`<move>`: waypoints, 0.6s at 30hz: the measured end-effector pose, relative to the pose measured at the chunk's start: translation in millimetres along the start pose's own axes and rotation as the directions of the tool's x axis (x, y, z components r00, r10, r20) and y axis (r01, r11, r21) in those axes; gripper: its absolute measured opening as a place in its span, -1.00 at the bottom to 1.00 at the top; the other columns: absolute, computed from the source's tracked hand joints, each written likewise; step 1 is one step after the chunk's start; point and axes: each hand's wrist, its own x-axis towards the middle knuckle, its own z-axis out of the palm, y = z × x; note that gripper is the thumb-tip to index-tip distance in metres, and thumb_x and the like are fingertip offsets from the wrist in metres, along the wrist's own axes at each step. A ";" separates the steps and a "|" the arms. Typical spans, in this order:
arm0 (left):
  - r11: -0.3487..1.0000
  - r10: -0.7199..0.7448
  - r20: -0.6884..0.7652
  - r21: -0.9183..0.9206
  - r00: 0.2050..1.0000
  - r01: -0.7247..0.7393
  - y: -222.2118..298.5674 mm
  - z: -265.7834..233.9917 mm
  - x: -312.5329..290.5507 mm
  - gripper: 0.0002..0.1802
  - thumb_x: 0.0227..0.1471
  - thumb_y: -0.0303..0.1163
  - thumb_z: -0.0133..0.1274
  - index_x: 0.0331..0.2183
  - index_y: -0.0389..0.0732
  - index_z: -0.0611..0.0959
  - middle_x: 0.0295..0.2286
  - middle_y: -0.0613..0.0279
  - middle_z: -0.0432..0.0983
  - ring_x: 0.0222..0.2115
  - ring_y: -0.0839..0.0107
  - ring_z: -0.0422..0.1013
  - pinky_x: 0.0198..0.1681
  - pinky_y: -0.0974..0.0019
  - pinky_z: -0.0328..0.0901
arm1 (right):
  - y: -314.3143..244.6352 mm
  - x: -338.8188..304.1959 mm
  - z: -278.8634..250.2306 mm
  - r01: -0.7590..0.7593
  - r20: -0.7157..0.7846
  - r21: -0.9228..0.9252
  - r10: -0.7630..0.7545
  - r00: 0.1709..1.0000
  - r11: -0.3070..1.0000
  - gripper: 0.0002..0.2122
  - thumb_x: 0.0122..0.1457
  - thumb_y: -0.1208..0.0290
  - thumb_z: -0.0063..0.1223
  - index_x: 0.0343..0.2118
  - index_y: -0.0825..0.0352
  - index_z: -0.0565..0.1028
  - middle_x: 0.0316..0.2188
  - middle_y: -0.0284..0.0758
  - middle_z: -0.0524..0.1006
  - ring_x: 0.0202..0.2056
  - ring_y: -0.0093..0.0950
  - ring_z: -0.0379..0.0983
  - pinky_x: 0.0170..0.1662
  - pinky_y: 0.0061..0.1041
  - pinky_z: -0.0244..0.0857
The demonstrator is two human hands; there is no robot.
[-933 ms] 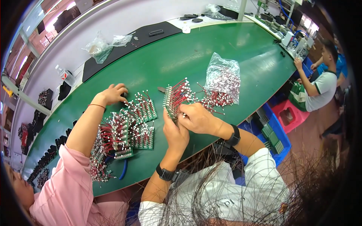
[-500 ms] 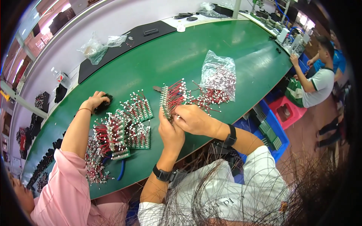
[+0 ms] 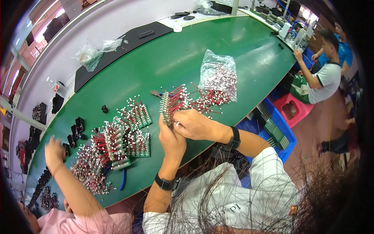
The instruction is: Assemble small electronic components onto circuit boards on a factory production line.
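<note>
My left hand (image 3: pixel 171 139) is closed around the lower end of a green circuit board panel (image 3: pixel 165 104), held upright and edge-on to me. Red wires (image 3: pixel 178 96) with white plug ends stick out from the panel's right side. Against the panel's lower end, my right hand (image 3: pixel 194 124) has its fingers pinched together; a small white tip shows by them, but what they grip is mostly hidden. Just right of the panel lies a loose pile of red wires with white connectors (image 3: pixel 215 97), partly inside a clear plastic bag (image 3: pixel 219 64). Pliers (image 3: pixel 156 93) rest behind the panel.
Wired boards (image 3: pixel 136 113) and a wire heap (image 3: pixel 87 165) lie left. A co-worker's blurred hand (image 3: pixel 54 151) is by black housings (image 3: pixel 76 130). A blue crate (image 3: pixel 286 134) with boards stands below the right edge; people sit beyond, near a pink stool (image 3: pixel 290 110).
The co-worker's hand has left the dark cluster and swung toward the near left, exposing black housings. My hands stay at the panel with little change. The whole view has shifted slightly.
</note>
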 end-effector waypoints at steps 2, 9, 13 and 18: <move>1.000 0.006 -0.002 0.022 1.000 -0.005 -0.8 -1.0 -0.7 -0.51 0.11 -0.53 -0.07 0.08 -0.39 0.30 -0.21 -0.12 0.53 -0.22 0.05 0.52 -0.16 0.18 0.38 | -1.2 -0.4 0.9 0.002 -0.013 0.007 -0.001 1.000 1.000 -0.89 0.04 0.52 0.01 -0.45 0.44 0.35 -0.52 -0.04 0.46 -0.43 0.00 0.44 -0.35 -0.11 0.32; 0.999 0.013 0.011 0.048 1.000 -0.014 -7.9 -3.2 -3.4 -0.51 0.12 -0.53 -0.08 0.08 -0.41 0.29 -0.21 -0.15 0.52 -0.21 0.04 0.51 -0.17 0.16 0.38 | -1.6 0.2 5.0 -0.019 -0.025 0.023 0.020 0.999 1.000 -0.89 0.04 0.50 0.01 -0.46 0.41 0.36 -0.55 -0.06 0.47 -0.42 -0.01 0.46 -0.35 -0.12 0.33; 0.999 -0.011 0.012 0.038 1.000 0.010 -11.6 -2.0 -0.8 -0.52 0.12 -0.53 -0.08 0.08 -0.42 0.29 -0.21 -0.16 0.52 -0.21 0.02 0.51 -0.17 0.14 0.37 | 2.6 -1.2 3.5 -0.062 -0.045 -0.028 0.061 0.997 0.998 -0.89 0.06 0.45 0.04 -0.44 0.37 0.41 -0.54 -0.08 0.50 -0.43 -0.04 0.47 -0.36 -0.14 0.35; 0.893 -0.338 0.051 -0.297 0.940 0.337 -55.5 -3.8 2.5 -0.60 0.05 -0.63 -0.06 -0.03 -0.29 0.36 -0.14 0.13 0.46 -0.15 0.38 0.43 -0.13 0.36 0.34 | 36.8 -14.7 -15.6 -0.192 -0.040 -0.165 0.188 0.981 0.967 -0.86 0.06 0.35 0.14 -0.44 0.33 0.53 -0.61 -0.12 0.52 -0.56 -0.21 0.52 -0.46 -0.35 0.37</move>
